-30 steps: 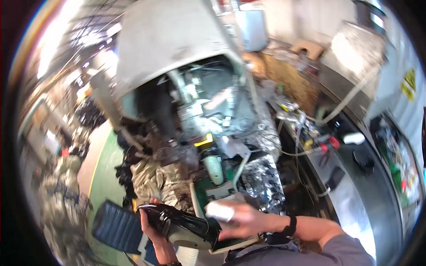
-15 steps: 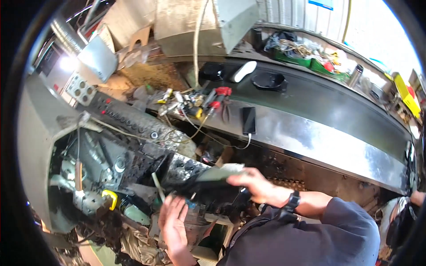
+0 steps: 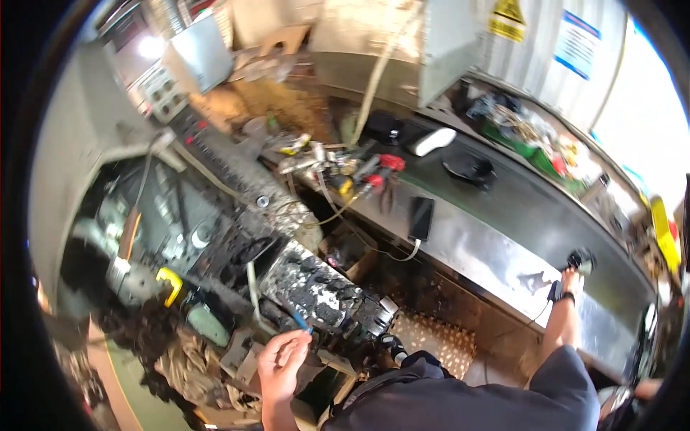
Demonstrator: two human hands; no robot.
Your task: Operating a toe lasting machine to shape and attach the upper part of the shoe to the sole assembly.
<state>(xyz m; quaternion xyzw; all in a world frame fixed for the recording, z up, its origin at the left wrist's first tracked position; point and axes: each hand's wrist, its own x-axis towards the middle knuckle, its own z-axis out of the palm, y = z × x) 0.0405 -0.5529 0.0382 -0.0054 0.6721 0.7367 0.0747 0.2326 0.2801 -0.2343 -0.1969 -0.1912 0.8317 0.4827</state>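
Observation:
My left hand (image 3: 282,363) is over the near edge of the dirty machine, its fingers pinched at the end of a slim blue stick (image 3: 302,321). Below and ahead of it lies a dark, worn metal block (image 3: 309,284) with whitish patches. A pale rod (image 3: 253,287) stands close by. Far to the right, my right hand (image 3: 570,280) reaches onto the metal bench (image 3: 496,248). Its fingers are closed at a dark, rounded object (image 3: 581,260), whose kind is unclear. A black band circles that wrist, and a small dark piece with a thin cord is beside it.
A phone (image 3: 421,219) on a white cable lies on the bench, near red-handled tools (image 3: 388,167). Behind are a black bowl (image 3: 468,169) and a white object (image 3: 433,141). A yellow handle (image 3: 169,286) rises from the machine at left. A perforated panel (image 3: 435,337) lies below the bench.
My right hand has left the machine's middle, where it held a pale flat piece, and now is far right on the bench. My left hand stays near the machine. The view has shifted.

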